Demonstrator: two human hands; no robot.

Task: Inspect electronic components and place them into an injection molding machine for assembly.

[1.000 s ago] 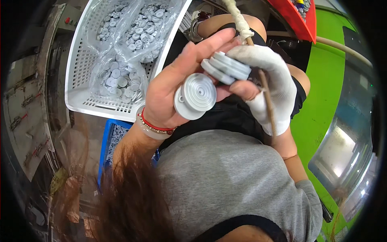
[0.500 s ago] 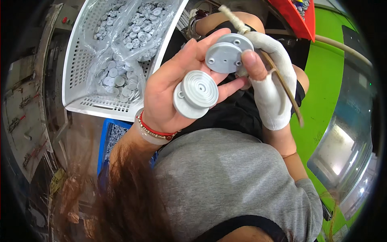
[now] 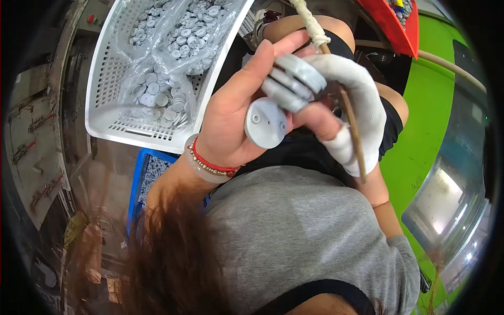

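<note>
Several round grey plastic discs lie across my left hand (image 3: 223,118), held between its palm and fingers. One disc (image 3: 265,124) near the palm turns a smooth face with small round holes toward me. Further out, a group of discs (image 3: 294,83) stands tilted on edge, blurred by motion. My right hand (image 3: 363,97), in a white glove with the thumb tip bare, curls around a thin wooden stick (image 3: 354,131). Pale wrapping (image 3: 311,23) covers the stick's far end. The right thumb reaches in under the tilted discs; its other fingertips are hidden behind them.
At the far left stands a white perforated basket (image 3: 131,135) with clear plastic bags of small grey discs (image 3: 194,34). A blue tray (image 3: 137,176) sits below it. Far right, a red bin (image 3: 409,44) stands by a green surface (image 3: 428,100). Machinery (image 3: 39,115) lines the left side.
The discs in my left hand have turned: the ringed face near the palm has given way to a smooth one, and the outer discs have tipped on edge. The right thumb has moved lower.
</note>
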